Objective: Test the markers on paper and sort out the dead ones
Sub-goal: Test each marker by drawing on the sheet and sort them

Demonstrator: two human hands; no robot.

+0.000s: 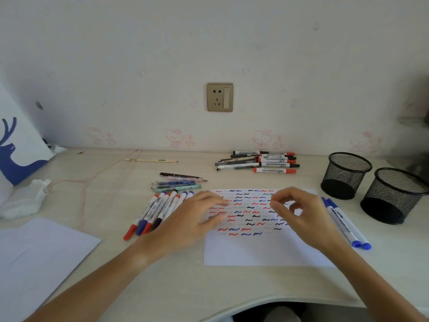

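Head view: both hands point(197, 219) point(301, 214) loose-fingered, gripping nothing, over scribbled paper point(260, 249); two blue markers point(343, 223) lengthwise, caps nearward.

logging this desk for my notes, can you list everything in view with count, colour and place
test paper: 1, white with red, blue, black squiggles, centre
marker pile: several, red and blue caps, left of test paper
blue markers: 2, right of test paper
far markers: about ten, red and black caps, by wall
pens: about five, above marker pile
mesh cups: 2, black, right
blank paper: 1, white, left edge
tissue: white, left
socket: 1, beige, wall
left hand: open, over test paper's left edge
right hand: fingers curled, holding nothing visible
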